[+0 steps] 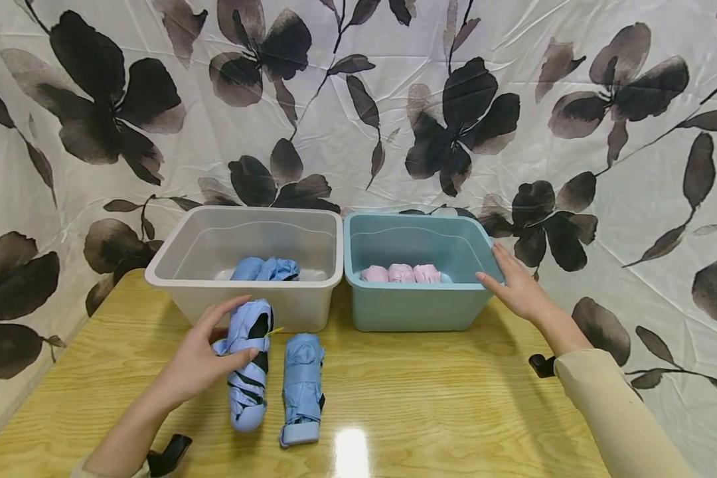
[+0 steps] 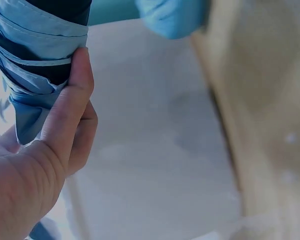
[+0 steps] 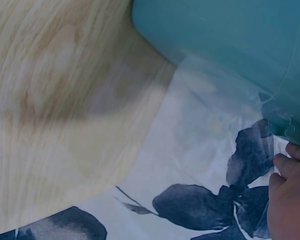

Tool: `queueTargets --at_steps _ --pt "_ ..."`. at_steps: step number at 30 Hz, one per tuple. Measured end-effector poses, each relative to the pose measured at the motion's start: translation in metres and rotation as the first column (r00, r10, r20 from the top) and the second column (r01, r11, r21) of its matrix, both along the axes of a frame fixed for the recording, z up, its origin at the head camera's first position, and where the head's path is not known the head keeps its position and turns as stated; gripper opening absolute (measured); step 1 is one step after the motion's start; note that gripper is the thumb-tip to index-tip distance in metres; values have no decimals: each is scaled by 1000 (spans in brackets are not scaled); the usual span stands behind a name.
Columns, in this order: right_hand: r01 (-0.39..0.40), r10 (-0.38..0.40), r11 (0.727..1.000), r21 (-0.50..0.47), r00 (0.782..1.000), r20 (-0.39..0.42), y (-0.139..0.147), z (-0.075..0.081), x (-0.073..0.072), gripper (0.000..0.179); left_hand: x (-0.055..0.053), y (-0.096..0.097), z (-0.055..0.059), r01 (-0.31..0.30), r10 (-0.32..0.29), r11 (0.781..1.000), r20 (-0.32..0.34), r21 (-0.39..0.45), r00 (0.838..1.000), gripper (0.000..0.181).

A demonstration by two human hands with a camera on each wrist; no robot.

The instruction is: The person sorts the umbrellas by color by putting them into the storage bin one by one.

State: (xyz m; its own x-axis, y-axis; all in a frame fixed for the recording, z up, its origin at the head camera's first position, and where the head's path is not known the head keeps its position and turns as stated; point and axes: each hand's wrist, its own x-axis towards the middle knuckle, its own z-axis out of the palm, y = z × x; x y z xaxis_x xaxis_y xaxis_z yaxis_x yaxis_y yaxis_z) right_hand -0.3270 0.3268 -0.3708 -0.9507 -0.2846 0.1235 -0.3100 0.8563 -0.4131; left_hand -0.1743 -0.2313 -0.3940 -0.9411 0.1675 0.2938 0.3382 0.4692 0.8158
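My left hand (image 1: 206,355) grips a folded light-blue umbrella (image 1: 247,405), thumb on one side and fingers on the other, in front of the grey bin (image 1: 185,287). The left wrist view shows the fingers against the loosely wrapped cloth of this umbrella (image 2: 45,35). A second folded blue umbrella (image 1: 302,385) lies just right of it on the table. My right hand (image 1: 520,289) rests on the right rim of the teal bin (image 1: 418,309), fingers fairly straight. In the right wrist view that hand (image 3: 292,195) is partly cut off at the edge.
Blue folded umbrellas (image 1: 265,269) lie inside the grey bin. Three pink rolled bundles (image 1: 401,273) sit in the teal bin. Both bins stand side by side at the back of the wooden table (image 1: 430,398), before a floral cloth (image 1: 370,79).
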Motion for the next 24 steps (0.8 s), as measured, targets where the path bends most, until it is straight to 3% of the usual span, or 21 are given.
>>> queueTargets --at_steps 7,15,20,24 --pt "-18 20 999 42 999 -47 1 1 -2 89 -7 13 35 9 -8 997 -10 82 1000 83" --pt "-20 23 997 72 999 -41 -1 5 0 88 -25 31 73 19 -4 978 -71 210 997 82" --pt "-16 19 997 72 999 -35 -1 6 0 88 -44 41 95 -1 23 962 -78 273 997 82" --pt "-11 13 998 66 999 -32 -1 5 1 88 -68 47 105 -53 82 957 -88 286 993 83"
